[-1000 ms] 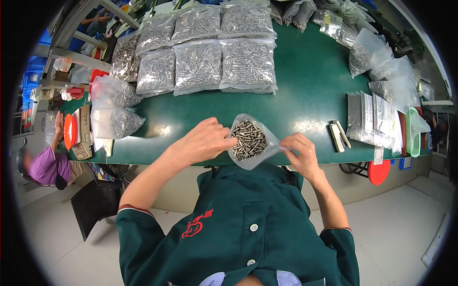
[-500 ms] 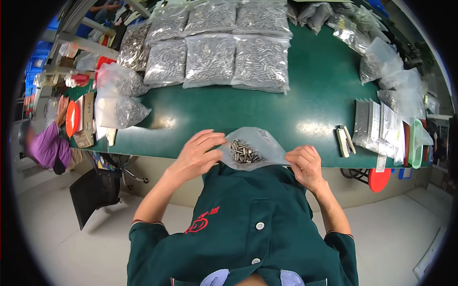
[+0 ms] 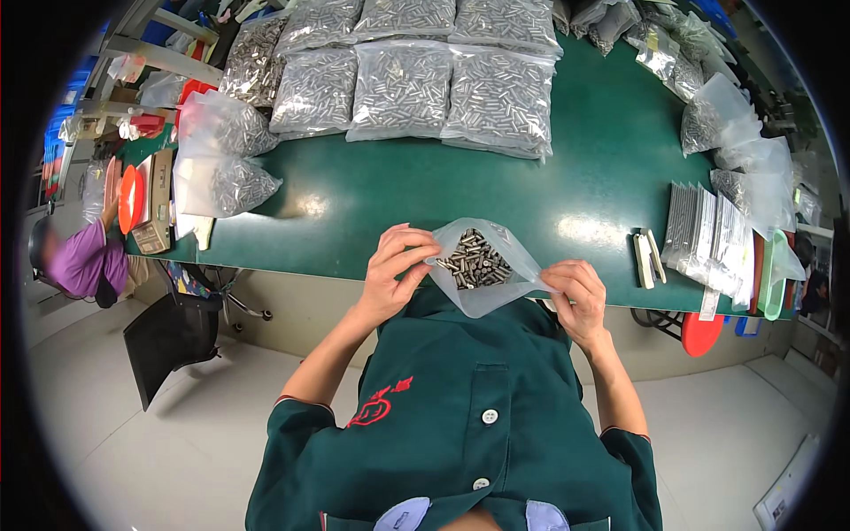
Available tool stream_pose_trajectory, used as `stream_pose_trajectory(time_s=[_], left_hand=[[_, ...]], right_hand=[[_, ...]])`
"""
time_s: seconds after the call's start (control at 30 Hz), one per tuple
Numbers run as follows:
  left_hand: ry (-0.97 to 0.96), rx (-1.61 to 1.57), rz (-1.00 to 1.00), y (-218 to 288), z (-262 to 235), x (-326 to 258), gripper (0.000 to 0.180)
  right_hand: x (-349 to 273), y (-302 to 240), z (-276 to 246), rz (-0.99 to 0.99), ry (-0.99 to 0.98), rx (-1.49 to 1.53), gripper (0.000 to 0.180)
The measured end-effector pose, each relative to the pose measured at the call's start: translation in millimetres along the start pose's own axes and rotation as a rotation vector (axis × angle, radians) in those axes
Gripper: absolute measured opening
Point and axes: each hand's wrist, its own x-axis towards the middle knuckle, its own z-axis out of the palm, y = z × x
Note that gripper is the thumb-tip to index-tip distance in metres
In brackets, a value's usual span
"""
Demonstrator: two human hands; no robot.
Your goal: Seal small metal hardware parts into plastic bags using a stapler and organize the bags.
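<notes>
Both my hands hold a small clear plastic bag (image 3: 482,265) with a heap of small metal pins inside, at the near edge of the green table (image 3: 381,208). My left hand (image 3: 394,270) pinches the bag's left edge with its fingertips. My right hand (image 3: 577,296) grips the bag's right corner. The bag hangs just over the table edge, in front of my chest.
Several filled bags of metal pins (image 3: 403,75) lie in rows at the back of the table. Two more bags (image 3: 221,159) stand at the left. Flat empty bags (image 3: 708,239) are stacked at the right beside a small white tool (image 3: 648,258). Another person (image 3: 84,257) sits at far left.
The bag has moved from the table top back toward my body and now hangs at the table edge. Both hands moved with it, still holding its sides.
</notes>
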Motion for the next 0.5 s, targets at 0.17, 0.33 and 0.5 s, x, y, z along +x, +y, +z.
stream_pose_trajectory(time_s=[0.17, 0.33, 0.5], left_hand=[[0.183, -0.009, 0.032, -7.4, 13.6, -13.5, 0.013], [0.326, -0.241, -0.191, 2.5, 24.8, -19.8, 0.008], [0.459, -0.535, -0.381, 19.7, 26.6, -26.1, 0.016]], right_hand=[[-5.0, 2.5, 3.6, -0.001, 0.05, -0.002, 0.022], [-9.3, -1.3, 6.6, 0.042, 0.103, 0.008, 0.019], [3.1, -24.9, -8.7, 0.027, 0.056, -0.048, 0.016]])
